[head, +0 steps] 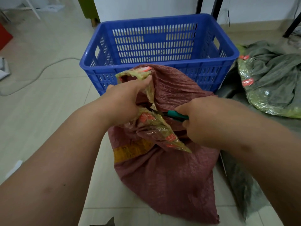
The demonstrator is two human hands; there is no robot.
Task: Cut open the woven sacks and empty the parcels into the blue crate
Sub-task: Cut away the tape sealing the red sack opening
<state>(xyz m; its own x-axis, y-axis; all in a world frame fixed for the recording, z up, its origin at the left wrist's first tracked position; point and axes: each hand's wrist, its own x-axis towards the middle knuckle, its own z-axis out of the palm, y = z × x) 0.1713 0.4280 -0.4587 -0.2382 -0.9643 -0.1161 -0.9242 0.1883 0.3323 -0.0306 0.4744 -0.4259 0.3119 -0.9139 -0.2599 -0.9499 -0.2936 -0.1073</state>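
Note:
A dark red woven sack (171, 180) stands on the floor tiles just in front of the blue crate (156, 66). Its top is bound with yellowish tape carrying red marks (156, 126). My left hand (123, 101) grips the taped mouth of the sack. My right hand (210, 119) holds a green-handled cutter (175, 115), and the blade end lies against the tape between my hands. I see no parcels inside the blue crate; the sack's contents are hidden.
Grey-green woven sacks with the same tape (273, 82) lie crumpled on the floor at the right. A pale cable (40, 72) runs across the tiles at the left. Black table legs (215, 7) stand behind the crate.

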